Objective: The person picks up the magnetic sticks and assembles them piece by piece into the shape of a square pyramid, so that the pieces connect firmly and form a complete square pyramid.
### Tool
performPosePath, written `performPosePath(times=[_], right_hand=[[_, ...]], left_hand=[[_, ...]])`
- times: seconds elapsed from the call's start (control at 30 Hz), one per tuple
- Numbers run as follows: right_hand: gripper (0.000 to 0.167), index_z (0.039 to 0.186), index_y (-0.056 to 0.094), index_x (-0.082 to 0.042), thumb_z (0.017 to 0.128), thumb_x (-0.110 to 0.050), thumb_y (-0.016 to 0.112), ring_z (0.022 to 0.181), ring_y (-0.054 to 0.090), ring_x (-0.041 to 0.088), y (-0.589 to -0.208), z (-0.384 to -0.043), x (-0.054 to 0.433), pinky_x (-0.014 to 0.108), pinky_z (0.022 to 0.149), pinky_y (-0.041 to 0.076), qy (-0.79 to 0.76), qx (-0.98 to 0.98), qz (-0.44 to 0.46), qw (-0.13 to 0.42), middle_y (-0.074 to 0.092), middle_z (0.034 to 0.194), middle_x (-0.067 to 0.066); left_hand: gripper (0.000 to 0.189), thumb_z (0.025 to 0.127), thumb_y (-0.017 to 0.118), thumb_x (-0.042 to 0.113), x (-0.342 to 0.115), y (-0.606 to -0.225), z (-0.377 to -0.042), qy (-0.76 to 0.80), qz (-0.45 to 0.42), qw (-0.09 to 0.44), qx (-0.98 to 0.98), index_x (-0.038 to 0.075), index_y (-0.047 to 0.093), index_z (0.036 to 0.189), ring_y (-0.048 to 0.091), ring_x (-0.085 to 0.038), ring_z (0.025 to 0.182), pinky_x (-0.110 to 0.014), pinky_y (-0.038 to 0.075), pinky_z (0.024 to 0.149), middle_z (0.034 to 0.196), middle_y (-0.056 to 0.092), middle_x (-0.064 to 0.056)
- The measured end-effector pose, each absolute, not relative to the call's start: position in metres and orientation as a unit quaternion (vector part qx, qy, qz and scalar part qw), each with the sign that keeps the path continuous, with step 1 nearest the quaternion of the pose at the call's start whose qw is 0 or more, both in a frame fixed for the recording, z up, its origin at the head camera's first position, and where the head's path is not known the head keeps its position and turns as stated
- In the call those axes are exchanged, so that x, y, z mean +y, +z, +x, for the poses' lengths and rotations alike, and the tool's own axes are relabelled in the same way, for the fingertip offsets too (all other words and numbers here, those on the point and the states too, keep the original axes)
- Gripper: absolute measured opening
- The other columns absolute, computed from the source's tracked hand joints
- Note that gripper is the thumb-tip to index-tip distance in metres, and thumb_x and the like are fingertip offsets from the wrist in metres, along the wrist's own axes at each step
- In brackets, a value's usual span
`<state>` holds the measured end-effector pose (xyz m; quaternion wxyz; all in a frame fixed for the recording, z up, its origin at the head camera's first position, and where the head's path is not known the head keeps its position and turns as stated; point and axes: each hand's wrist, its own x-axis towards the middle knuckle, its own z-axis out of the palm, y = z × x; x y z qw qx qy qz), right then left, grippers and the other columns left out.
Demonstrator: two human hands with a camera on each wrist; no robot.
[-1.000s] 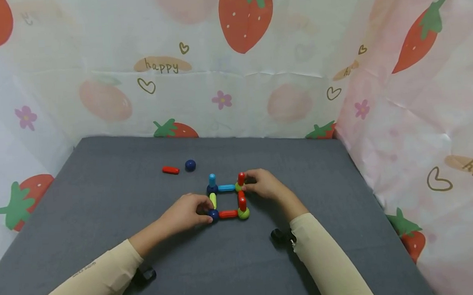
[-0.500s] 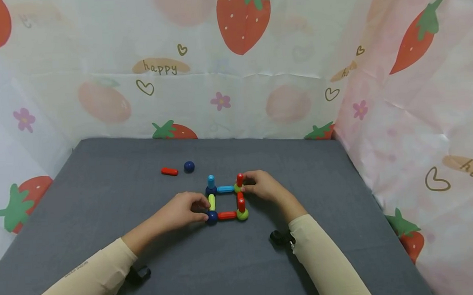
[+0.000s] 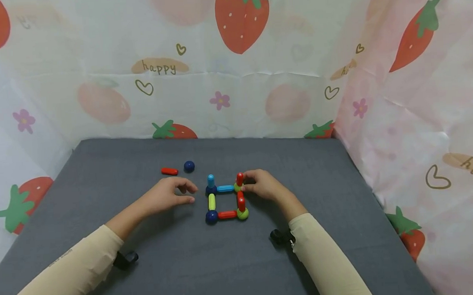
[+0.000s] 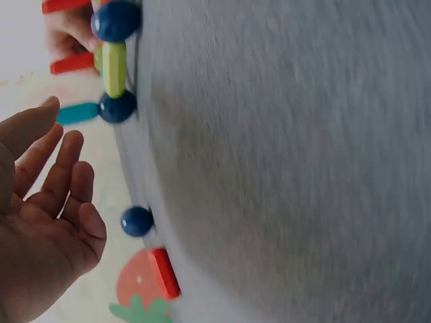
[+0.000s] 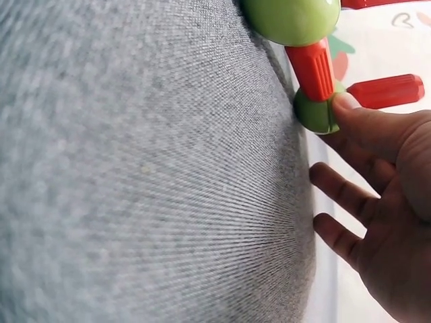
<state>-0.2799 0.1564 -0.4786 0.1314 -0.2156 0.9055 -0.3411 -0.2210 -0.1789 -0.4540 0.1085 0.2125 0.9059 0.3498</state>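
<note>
A square of magnetic rods and balls lies on the grey cloth, with a light blue rod (image 3: 225, 189) at the back, a yellow-green rod (image 3: 211, 202) on the left and a red rod (image 3: 227, 215) in front. Dark blue balls (image 3: 211, 217) form its left corners, green balls (image 3: 242, 214) its right ones. Upright rods stand on every corner but the front left. My right hand (image 3: 264, 185) pinches the back-right green ball (image 5: 311, 114), thumb on its near side. Left of the square, my left hand (image 3: 164, 196) hovers with relaxed fingers, holding nothing.
Behind my left hand lie a loose red rod (image 3: 169, 171) and a loose dark blue ball (image 3: 189, 167). A strawberry-print curtain (image 3: 241, 93) hangs behind the table and along its sides.
My left hand has let go of the front-left blue ball and moved left and back, away from the square. The right hand stays at the back-right green ball.
</note>
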Motion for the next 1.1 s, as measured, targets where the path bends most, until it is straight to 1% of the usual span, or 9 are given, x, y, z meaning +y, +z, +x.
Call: performPosePath(times=[0.1, 0.17, 0.33, 0.47, 0.57, 0.73, 0.97, 1.1], right_hand=[[0.021, 0.116, 0.074, -0.017, 0.096, -0.024, 0.074, 0.115, 0.061, 0.022, -0.48, -0.28, 0.158, 0.044, 0.106, 0.047, -0.338, 0.906, -0.217, 0.13, 0.071, 0.121, 0.001], [0.021, 0.116, 0.074, -0.017, 0.096, -0.024, 0.074, 0.115, 0.061, 0.022, -0.48, -0.28, 0.158, 0.044, 0.104, 0.047, -0.338, 0.907, -0.217, 0.128, 0.071, 0.12, 0.001], [0.022, 0.116, 0.074, -0.018, 0.096, -0.024, 0.075, 0.115, 0.061, 0.022, -0.48, -0.279, 0.159, 0.044, 0.102, 0.048, -0.342, 0.907, -0.208, 0.132, 0.07, 0.121, 0.001], [0.023, 0.118, 0.074, -0.018, 0.096, -0.023, 0.075, 0.116, 0.061, 0.022, -0.479, -0.279, 0.16, 0.045, 0.103, 0.048, -0.348, 0.904, -0.206, 0.135, 0.07, 0.121, 0.001], [0.023, 0.118, 0.074, -0.018, 0.096, -0.023, 0.074, 0.117, 0.061, 0.022, -0.479, -0.28, 0.16, 0.045, 0.105, 0.047, -0.353, 0.902, -0.21, 0.134, 0.071, 0.122, 0.0], [0.025, 0.119, 0.074, -0.017, 0.095, -0.022, 0.075, 0.118, 0.061, 0.022, -0.481, -0.282, 0.16, 0.044, 0.106, 0.046, -0.355, 0.901, -0.212, 0.133, 0.071, 0.122, 0.001], [0.022, 0.118, 0.074, -0.015, 0.096, -0.021, 0.074, 0.112, 0.061, 0.023, -0.481, -0.281, 0.159, 0.044, 0.099, 0.05, -0.346, 0.905, -0.209, 0.131, 0.07, 0.12, 0.002], [0.021, 0.116, 0.073, -0.016, 0.096, -0.022, 0.075, 0.113, 0.06, 0.023, -0.481, -0.281, 0.158, 0.044, 0.099, 0.049, -0.346, 0.905, -0.208, 0.135, 0.07, 0.12, 0.002]], left_hand=[[0.029, 0.093, 0.078, 0.024, -0.186, -0.454, -0.228, 0.347, 0.212, 0.098, 0.908, 0.013, 0.074, 0.119, 0.059, -0.021, 0.107, -0.04, 0.052, 0.089, 0.118, 0.072, -0.004], [0.029, 0.093, 0.078, 0.024, -0.191, -0.454, -0.232, 0.344, 0.21, 0.09, 0.911, 0.013, 0.074, 0.119, 0.059, -0.022, 0.109, -0.041, 0.052, 0.091, 0.118, 0.071, -0.002], [0.031, 0.093, 0.078, 0.023, -0.198, -0.45, -0.241, 0.32, 0.207, 0.064, 0.922, 0.011, 0.073, 0.122, 0.058, -0.024, 0.112, -0.048, 0.049, 0.098, 0.119, 0.07, -0.001], [0.033, 0.093, 0.078, 0.023, -0.204, -0.449, -0.25, 0.301, 0.207, 0.044, 0.93, 0.01, 0.073, 0.122, 0.058, -0.025, 0.113, -0.05, 0.048, 0.098, 0.12, 0.071, -0.004], [0.033, 0.093, 0.078, 0.022, -0.208, -0.448, -0.258, 0.295, 0.209, 0.031, 0.932, 0.009, 0.073, 0.123, 0.058, -0.027, 0.114, -0.051, 0.049, 0.098, 0.121, 0.071, -0.006], [0.033, 0.095, 0.076, 0.02, -0.219, -0.448, -0.272, 0.288, 0.201, 0.021, 0.936, 0.007, 0.072, 0.125, 0.054, -0.031, 0.116, -0.053, 0.049, 0.097, 0.123, 0.07, -0.01], [0.037, 0.095, 0.075, 0.019, -0.233, -0.455, -0.291, 0.258, 0.188, 0.018, 0.947, 0.007, 0.07, 0.129, 0.053, -0.032, 0.118, -0.054, 0.046, 0.098, 0.126, 0.068, -0.013], [0.039, 0.095, 0.076, 0.019, -0.238, -0.462, -0.298, 0.257, 0.179, 0.022, 0.95, 0.006, 0.068, 0.131, 0.051, -0.033, 0.119, -0.055, 0.045, 0.097, 0.127, 0.068, -0.014]])
